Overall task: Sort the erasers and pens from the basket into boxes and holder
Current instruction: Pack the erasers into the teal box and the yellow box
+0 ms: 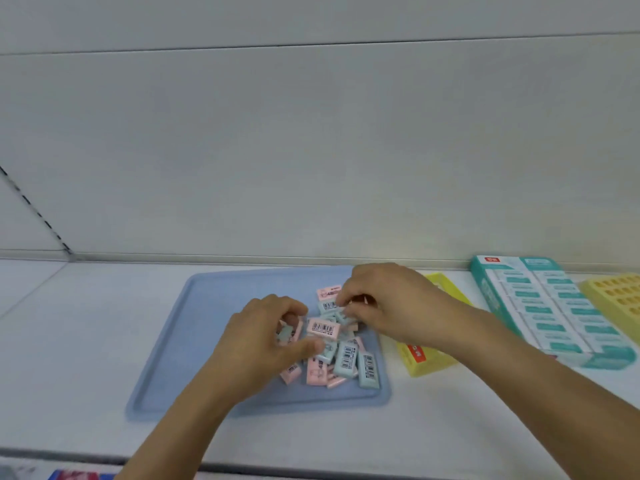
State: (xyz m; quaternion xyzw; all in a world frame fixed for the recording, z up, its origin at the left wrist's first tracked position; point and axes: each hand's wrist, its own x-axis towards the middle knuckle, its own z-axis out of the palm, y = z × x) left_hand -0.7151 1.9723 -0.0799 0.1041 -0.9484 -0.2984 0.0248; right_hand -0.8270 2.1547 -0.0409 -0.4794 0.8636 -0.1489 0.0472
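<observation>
A pile of small pink and pale blue erasers (332,351) lies on the right half of a flat blue tray (194,341). My left hand (263,341) is over the pile's left side, its fingers curled round several erasers (287,332). My right hand (388,303) is at the pile's far side, fingertips pinching a pale blue eraser (343,315). A yellow box (426,358) lies right of the tray, partly hidden by my right forearm. Further right stands a teal box (554,313) with rows of erasers in it. No pens are in view.
A yellow holder with a grid of holes (616,299) sits at the far right edge. A grey wall rises directly behind the white counter (86,341). The counter's front edge runs along the bottom of the view.
</observation>
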